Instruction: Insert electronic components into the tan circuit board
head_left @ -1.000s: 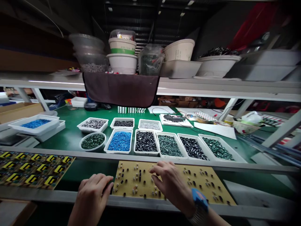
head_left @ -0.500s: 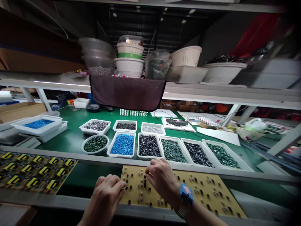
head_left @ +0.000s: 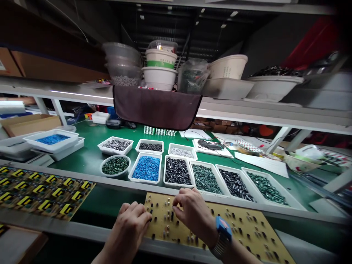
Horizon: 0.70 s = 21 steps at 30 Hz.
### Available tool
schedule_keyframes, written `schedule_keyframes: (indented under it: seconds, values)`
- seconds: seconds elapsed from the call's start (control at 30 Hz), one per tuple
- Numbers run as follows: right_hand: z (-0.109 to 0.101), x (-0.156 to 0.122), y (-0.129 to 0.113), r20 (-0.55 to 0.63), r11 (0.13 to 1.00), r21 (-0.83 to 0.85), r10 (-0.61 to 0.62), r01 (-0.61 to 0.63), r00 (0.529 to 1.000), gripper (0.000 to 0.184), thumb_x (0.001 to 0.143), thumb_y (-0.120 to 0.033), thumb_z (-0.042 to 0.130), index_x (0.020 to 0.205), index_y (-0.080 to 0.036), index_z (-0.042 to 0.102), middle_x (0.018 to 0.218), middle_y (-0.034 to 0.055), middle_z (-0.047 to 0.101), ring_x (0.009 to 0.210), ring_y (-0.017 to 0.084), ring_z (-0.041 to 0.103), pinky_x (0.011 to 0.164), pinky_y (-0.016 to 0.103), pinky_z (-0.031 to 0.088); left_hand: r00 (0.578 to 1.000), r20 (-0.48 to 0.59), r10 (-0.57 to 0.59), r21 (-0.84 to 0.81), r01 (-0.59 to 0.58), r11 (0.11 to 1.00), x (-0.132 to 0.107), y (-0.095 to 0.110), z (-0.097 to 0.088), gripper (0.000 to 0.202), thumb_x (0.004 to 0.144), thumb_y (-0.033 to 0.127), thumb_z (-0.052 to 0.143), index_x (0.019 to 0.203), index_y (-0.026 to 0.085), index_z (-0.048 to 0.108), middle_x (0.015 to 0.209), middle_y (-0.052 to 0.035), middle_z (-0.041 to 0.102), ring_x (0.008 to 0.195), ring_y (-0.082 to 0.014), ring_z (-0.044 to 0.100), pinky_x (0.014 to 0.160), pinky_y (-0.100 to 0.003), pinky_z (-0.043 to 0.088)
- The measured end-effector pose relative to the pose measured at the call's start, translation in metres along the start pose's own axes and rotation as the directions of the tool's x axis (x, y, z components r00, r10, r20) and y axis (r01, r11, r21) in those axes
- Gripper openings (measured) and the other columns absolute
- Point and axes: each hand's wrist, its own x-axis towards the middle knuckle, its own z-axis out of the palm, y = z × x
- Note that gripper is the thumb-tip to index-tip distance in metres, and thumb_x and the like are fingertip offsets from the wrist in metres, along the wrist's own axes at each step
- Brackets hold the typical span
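Golden-brown circuit board [head_left: 242,234] is lying across a grey rail [head_left: 82,229] right in front of the person, its surface studded with small black and silver parts. The left hand [head_left: 128,231] is resting at the board's left edge, its fingers [head_left: 139,211] curling down beside a small black part. The right hand [head_left: 194,216] is reaching over the board's upper left area, its fingertips [head_left: 176,205] bending down among the parts. Neither hand is clearly clenched or released, and I cannot tell whether either is grasping a part. A blue wristwatch [head_left: 223,229] is sitting on the right wrist.

To the left, a second circuit board [head_left: 41,192] with yellow-and-black parts is lying along the same rail. Beyond the rail, white trays of blue pellets [head_left: 147,168] and black parts [head_left: 178,171] are standing on a green table [head_left: 90,146], beside a round bowl of green parts [head_left: 115,165]. Stacked tubs [head_left: 159,73] are crowding a shelf [head_left: 247,113] overhead.
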Motion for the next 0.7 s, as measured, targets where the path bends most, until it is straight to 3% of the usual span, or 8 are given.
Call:
schedule_keyframes:
  seconds: [0.2,0.43,0.57,0.7]
  values:
    - [0.000,0.003,0.005,-0.047,1.000,-0.013,-0.014,0.013,0.999,0.013,0.081,-0.016,0.061,0.077,-0.019,0.073,0.082,0.0022,0.068,0.081,0.017,0.061,0.086,0.033,0.036,1.000,-0.026,-0.008,-0.048,0.007,0.999,0.001,-0.002,0.005,0.021,0.088,0.007,0.051,0.081,0.022,0.063,0.081,0.0004,0.063,0.081,-0.0214,0.055,0.076,-0.037,0.032]
    - [-0.003,0.010,-0.003,0.059,0.991,-0.110,-0.070,0.077,0.996,0.014,0.082,-0.017,0.060,0.081,-0.020,0.074,0.085,0.0033,0.069,0.083,0.019,0.061,0.085,0.034,0.037,0.999,-0.034,-0.036,-0.059,0.034,0.998,-0.006,0.002,0.007,0.021,0.081,0.004,0.054,0.073,0.022,0.058,0.078,0.0017,0.061,0.078,-0.0213,0.053,0.075,-0.036,0.030]
    - [-0.002,0.013,-0.004,0.087,0.977,-0.192,-0.076,0.092,0.993,0.015,0.084,-0.018,0.058,0.082,-0.018,0.073,0.088,0.0057,0.069,0.085,0.021,0.061,0.086,0.036,0.038,0.997,-0.031,-0.068,-0.073,0.066,0.995,-0.005,0.004,0.005,0.023,0.078,0.002,0.054,0.078,0.024,0.061,0.080,0.0021,0.063,0.081,-0.0216,0.055,0.077,-0.036,0.030]
    - [-0.001,0.013,-0.002,0.101,0.983,-0.168,-0.050,0.067,0.994,0.014,0.085,-0.019,0.060,0.081,-0.019,0.073,0.086,0.0052,0.069,0.085,0.021,0.061,0.086,0.035,0.037,0.997,0.046,-0.056,-0.043,0.058,0.997,-0.002,0.006,-0.003,0.020,0.083,0.006,0.053,0.074,0.022,0.061,0.078,0.0007,0.064,0.078,-0.0211,0.056,0.075,-0.035,0.031]
